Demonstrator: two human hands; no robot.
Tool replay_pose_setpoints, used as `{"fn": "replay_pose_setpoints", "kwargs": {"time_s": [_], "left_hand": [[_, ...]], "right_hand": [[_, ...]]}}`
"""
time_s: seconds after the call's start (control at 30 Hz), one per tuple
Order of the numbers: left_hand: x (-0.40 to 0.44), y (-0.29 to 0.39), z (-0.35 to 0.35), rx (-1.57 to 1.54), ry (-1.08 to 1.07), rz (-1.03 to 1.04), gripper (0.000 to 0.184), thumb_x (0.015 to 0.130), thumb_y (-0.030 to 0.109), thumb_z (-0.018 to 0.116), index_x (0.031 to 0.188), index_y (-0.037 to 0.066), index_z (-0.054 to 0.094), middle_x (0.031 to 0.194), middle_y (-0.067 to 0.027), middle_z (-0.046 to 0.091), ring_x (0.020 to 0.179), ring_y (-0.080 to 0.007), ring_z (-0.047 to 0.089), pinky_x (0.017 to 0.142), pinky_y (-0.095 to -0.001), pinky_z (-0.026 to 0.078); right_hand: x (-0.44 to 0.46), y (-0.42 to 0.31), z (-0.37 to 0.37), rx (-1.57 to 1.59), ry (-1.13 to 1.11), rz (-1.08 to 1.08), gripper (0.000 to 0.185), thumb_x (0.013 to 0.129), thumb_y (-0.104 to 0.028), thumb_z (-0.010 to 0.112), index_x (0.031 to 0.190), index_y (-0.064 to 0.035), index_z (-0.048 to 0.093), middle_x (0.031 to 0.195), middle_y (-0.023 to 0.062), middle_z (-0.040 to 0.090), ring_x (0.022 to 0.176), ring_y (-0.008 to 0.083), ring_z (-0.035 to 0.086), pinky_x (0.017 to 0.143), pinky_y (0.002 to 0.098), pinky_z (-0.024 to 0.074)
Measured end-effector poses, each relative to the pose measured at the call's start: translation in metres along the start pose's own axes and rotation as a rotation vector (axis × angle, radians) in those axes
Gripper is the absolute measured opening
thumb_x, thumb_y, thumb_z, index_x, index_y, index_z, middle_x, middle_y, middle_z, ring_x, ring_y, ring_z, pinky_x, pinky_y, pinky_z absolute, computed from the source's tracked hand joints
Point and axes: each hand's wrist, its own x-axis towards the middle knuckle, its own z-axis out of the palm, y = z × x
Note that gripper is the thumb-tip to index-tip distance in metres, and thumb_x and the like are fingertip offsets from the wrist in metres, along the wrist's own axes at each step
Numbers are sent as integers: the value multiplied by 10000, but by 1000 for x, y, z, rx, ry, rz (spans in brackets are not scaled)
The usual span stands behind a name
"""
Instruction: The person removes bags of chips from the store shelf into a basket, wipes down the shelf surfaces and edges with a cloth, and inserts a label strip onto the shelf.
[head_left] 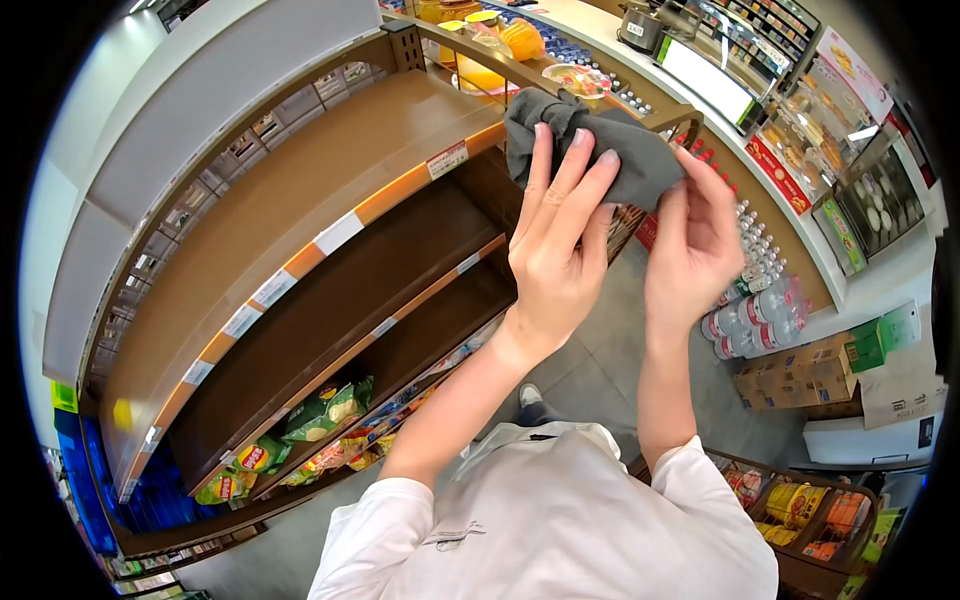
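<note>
A dark grey cloth [640,150], folded and crumpled, is held up in front of me near the right end of the shelf unit. My left hand [560,240] has its fingers laid over the cloth's near face, with the thumb below them. At the cloth's right edge, my right hand [695,240] pinches it between thumb and fingers. Left of my hands, the brown top shelf [300,170] has a bare surface and an orange front edge with price labels [340,232].
Green chip bags [328,415] lie on the lowest shelf. Yellow-lidded goods [485,18] stand beyond the shelf's end. On the right are packs of water bottles [755,318], cardboard boxes [800,372] and a counter with a food display case [800,140]. A snack rack [800,505] stands lower right.
</note>
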Motion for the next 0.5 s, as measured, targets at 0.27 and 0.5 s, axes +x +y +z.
{"fn": "replay_pose_setpoints", "kwargs": {"time_s": [0.27,0.5], "left_hand": [[-18,-16,6,46,54,-13,401,701,-156,639,1074,-13,680,1137,-218,659,1120,-454,588,909,-440,530],[-65,-27,-2,-23,-9,-89,207,728,-158,620,921,-85,633,931,-216,690,989,-458,646,943,-530,506]], "right_hand": [[-27,-1,13,249,-110,59,438,914,-84,595,1297,109,502,1332,200,533,1227,270,520,1040,382,403],[-60,23,9,-158,-142,-133,341,779,6,719,1110,70,671,1143,206,663,1087,298,612,939,365,479]]}}
